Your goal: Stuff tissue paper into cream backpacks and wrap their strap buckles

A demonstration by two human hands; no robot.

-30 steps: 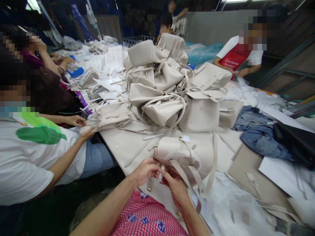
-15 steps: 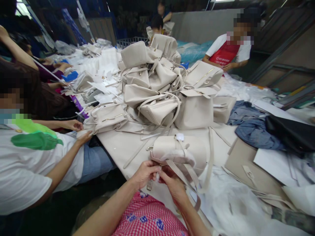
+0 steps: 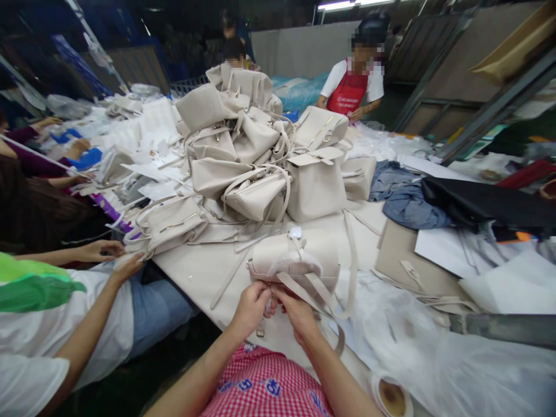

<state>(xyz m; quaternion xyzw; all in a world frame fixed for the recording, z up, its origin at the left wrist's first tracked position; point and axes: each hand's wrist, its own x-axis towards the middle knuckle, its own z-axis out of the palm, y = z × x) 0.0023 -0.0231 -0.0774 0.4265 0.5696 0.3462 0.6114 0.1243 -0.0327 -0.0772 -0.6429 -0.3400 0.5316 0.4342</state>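
One wide, pale table point(image 3: 186, 272) spreads across the scene; on it rises a tall heap of beige bags point(image 3: 256, 142), straps tangled over their sides; at the left edge sits a co-worker in a white and green shirt point(image 3: 91, 324), both hands at another beige bag point(image 3: 174, 226); beyond the heap, a person in a red apron point(image 3: 345, 95) stands at the far right. Crumpled clear plastic point(image 3: 417, 336) covers the near right; behind it lie a black sheet point(image 3: 486, 200) and, beside that, a blue-grey cloth point(image 3: 412, 205). Another beige bag, the near bag point(image 3: 278, 249), lies on its side at the table's near edge, just beyond the wearer's hands; the left hand point(image 3: 252, 310) and right hand point(image 3: 297, 313) meet at its near left end, fingers bent, tips drawn close together; whether they grip some part cannot be told; a small metal buckle point(image 3: 260, 331) shows just below.
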